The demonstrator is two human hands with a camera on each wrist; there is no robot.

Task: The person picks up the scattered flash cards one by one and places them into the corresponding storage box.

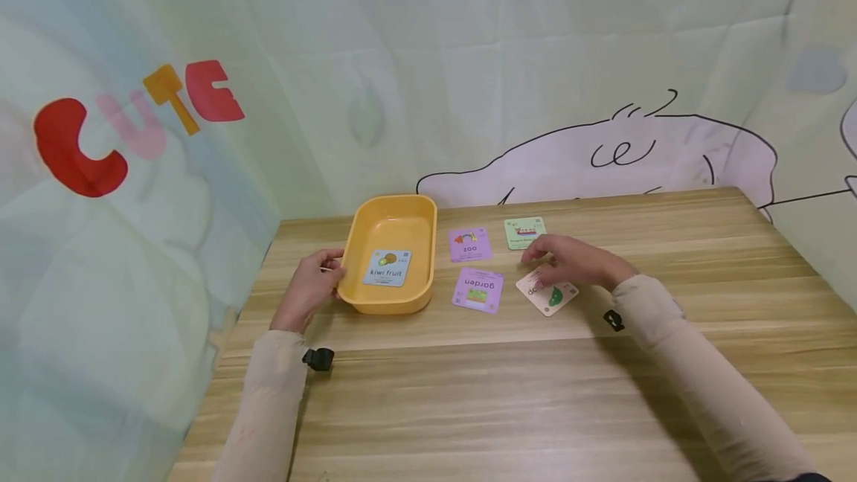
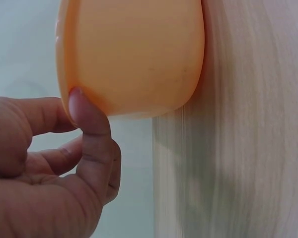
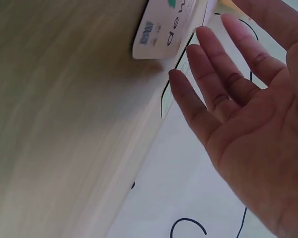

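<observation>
At the desk (image 1: 435, 407), our left fingers (image 2: 92, 116) pinched the tray (image 1: 395, 307); our empty, spread right fingers (image 3: 191, 101) overhung the pink card (image 1: 554, 297), judged light and best edge-held.

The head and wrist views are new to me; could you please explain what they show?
There is no machine, only a person working bare-handed. The head camera looks forward and down; each wrist camera watches that side's work. On the table is a yellow tray with a kiwi fruit card inside; beside it lie a zoo card, a garden card, a green card and a pink card. The left hand pinches the tray's rim. The right hand is open over the pink card; contact is unclear.
</observation>
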